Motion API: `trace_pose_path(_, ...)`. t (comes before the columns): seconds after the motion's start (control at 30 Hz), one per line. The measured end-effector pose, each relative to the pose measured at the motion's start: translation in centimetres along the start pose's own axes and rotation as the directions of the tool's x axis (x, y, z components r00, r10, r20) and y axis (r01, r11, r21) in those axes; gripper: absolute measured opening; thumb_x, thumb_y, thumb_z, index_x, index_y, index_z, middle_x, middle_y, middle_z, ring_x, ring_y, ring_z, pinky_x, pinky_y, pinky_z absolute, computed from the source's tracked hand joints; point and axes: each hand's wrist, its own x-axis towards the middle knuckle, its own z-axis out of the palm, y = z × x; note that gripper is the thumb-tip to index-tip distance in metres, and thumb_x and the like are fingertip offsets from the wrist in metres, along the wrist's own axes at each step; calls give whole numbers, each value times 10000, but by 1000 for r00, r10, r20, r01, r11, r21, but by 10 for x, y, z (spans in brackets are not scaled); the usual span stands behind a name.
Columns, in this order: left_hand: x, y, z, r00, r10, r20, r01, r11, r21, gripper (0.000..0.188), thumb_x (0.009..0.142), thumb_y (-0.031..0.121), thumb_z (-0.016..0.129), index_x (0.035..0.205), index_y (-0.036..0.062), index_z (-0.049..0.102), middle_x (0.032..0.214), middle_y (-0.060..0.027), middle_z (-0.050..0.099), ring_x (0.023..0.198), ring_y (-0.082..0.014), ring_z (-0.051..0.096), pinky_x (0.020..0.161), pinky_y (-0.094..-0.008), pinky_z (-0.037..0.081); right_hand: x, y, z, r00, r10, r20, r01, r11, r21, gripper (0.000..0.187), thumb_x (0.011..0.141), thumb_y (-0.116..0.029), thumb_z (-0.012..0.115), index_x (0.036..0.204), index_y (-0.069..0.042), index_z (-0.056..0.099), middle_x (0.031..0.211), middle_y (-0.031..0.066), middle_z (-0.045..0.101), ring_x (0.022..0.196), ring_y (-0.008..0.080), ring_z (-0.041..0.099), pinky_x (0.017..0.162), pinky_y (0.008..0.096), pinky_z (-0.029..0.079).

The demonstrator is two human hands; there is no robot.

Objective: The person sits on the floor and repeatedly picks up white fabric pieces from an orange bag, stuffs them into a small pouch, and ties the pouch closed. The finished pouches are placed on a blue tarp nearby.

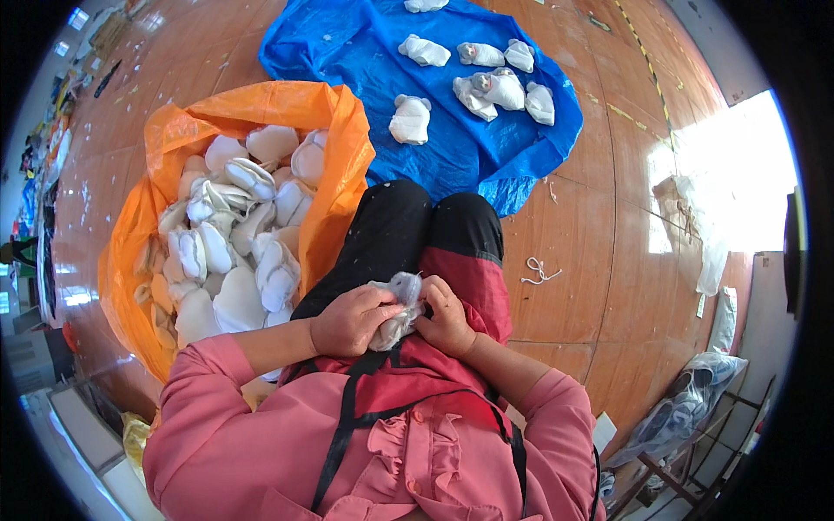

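Observation:
Over my lap, both hands grip a small whitish-grey soft fabric piece [404, 285]; its exact kind is unclear. My left hand [352, 321] pinches its left side, thumb and fingers closed on the cloth. On the other side, my right hand [447, 318] has its fingers bent and pressed against the piece's edge. The part between and under my fingers is partly hidden. Beside my left knee stands an orange sack [352, 130], its mouth wide, holding many white and cream padded fabric pieces [239, 300].
A blue tarp [347, 39] lies on the tiled floor beyond my knees, with several plump white bundles [410, 120] scattered on it. A loose white cord [540, 271] is on the floor to the right. At lower right, a clear plastic bag [686, 399] rests by a metal frame.

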Motion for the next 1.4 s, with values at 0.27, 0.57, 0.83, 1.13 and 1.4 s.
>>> trace_pose_path(0.27,-10,7,-5,998,-42,40,41,999,32,376,802,89,654,1172,25,676,1148,-159,623,957,-327,620,846,-412,521,4,8,14,997,0,-77,-4,999,-51,377,647,62,643,992,-35,528,967,153,544,909,371,563,752,413,491)
trace_pose_path(0.57,-10,5,-3,1000,-19,1,19,995,102,333,786,118,697,1117,94,720,1153,-140,641,951,-308,622,782,-390,550,13,7,19,994,10,-108,-15,999,-46,353,640,94,612,955,-39,525,935,158,538,851,375,564,703,409,487)
trace_pose_path(0.83,-12,9,-2,998,-55,-13,56,986,156,348,810,139,683,1154,94,694,1196,-139,625,968,-286,622,845,-372,550,16,13,23,988,-30,-152,20,998,-67,307,622,98,621,873,-46,518,860,125,532,806,343,553,681,391,467)
trace_pose_path(1.13,23,-55,-26,827,-451,336,549,775,-312,732,843,368,781,1434,66,471,1207,-134,614,806,-203,648,744,-329,538,17,6,14,991,-46,-129,47,999,6,331,631,68,694,899,-50,539,895,109,568,856,324,563,740,384,466)
trace_pose_path(1.4,59,-82,-12,790,-163,591,470,780,-413,441,822,308,801,1144,54,638,1040,-82,619,965,-215,616,863,-348,483,9,14,9,987,-68,-145,84,990,110,360,648,53,745,945,-58,575,955,97,601,897,293,583,794,368,477)
